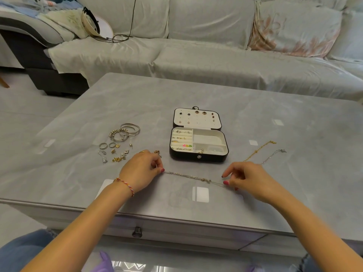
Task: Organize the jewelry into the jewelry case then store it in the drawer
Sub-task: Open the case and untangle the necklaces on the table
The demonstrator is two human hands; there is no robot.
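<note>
— Left hand [144,168]: how is it seen?
— Its fingers are curled and one end of a thin silver necklace [189,177] is pinched; the other end is pinched by the right hand [244,178], so the chain is stretched between them just over the counter [275,107]

— Where is the jewelry case [198,143] found?
— Just beyond the chain, lid laid open, earrings pinned in the lid and small pieces set in the left compartments

— And further out?
— Bangles [125,131], rings and earrings are scattered at the left; a gold chain [259,151] and a silver chain [274,156] are laid at the right; a drawer knob [137,231] is seen below the front edge
</note>
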